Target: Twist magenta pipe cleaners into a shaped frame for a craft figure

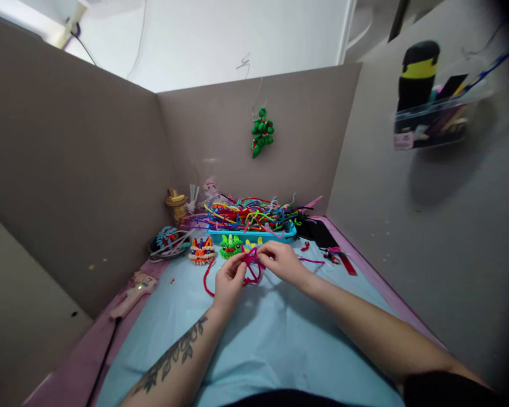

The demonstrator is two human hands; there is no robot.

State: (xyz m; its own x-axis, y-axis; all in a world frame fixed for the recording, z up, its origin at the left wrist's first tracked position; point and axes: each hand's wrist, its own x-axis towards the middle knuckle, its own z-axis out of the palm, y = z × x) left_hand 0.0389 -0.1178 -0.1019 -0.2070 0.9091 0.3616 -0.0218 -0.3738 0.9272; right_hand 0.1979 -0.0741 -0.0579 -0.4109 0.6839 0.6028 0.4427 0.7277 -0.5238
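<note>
Between my two hands is a magenta pipe cleaner shape (253,259), bent into loops or a star-like form. My left hand (229,278) pinches its left side between thumb and fingertips. On the other side, my right hand (280,260) closes its fingers on the upper right part. A red fuzzy strand (206,280) curves out to the left and under the piece; whether it joins the magenta one I cannot tell. Just beyond my hands stand a green pipe cleaner figure (231,247) and an orange and cream one (202,251). A yellow figure (253,244) is partly hidden by my right hand.
A blue tray (220,236) heaped with colourful pipe cleaners stands at the back. Left are a dark bowl (169,251) and a glue gun (131,297) with a cord. A black phone-like slab (320,233) lies right. Grey panels enclose the table; a green ornament (262,134) hangs behind.
</note>
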